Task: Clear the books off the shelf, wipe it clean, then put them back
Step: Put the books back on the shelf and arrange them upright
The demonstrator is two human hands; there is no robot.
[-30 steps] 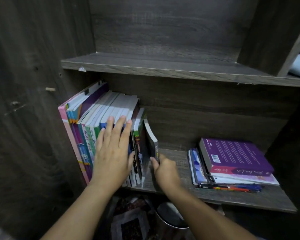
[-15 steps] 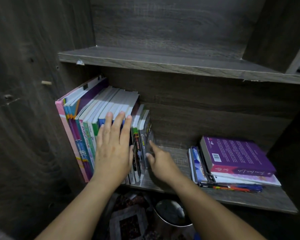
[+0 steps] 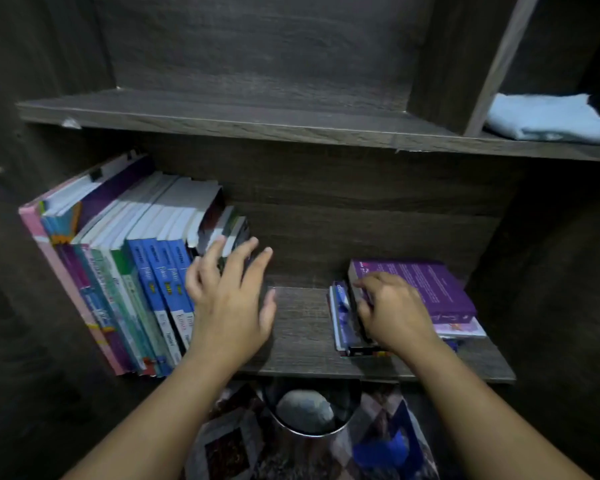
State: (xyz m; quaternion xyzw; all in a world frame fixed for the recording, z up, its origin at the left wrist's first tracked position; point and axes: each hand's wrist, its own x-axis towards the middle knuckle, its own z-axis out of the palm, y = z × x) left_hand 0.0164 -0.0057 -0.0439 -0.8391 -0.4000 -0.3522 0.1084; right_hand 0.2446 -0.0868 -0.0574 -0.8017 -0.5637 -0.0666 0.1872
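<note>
A row of upright books (image 3: pixel 125 271) leans against the left wall of the lower shelf (image 3: pixel 302 327). My left hand (image 3: pixel 229 306) is spread open at the row's right end, with its fingertips on the last thin books. At the right lies a flat stack of books with a purple book (image 3: pixel 430 285) on top. My right hand (image 3: pixel 392 313) rests on that stack, and its fingers curl over the stack's left edge. A pale blue cloth (image 3: pixel 548 121) lies folded in the upper right compartment.
The upper shelf board (image 3: pixel 222 116) juts out above the books. Dark wooden walls close in on both sides. Below the lower shelf stand a round dark container (image 3: pixel 309 410) and a patterned fabric (image 3: pixel 229 445).
My right hand left the thin books at the row's end and moved right onto the flat stack. My left hand slid right to the row's end. The view dropped and widened.
</note>
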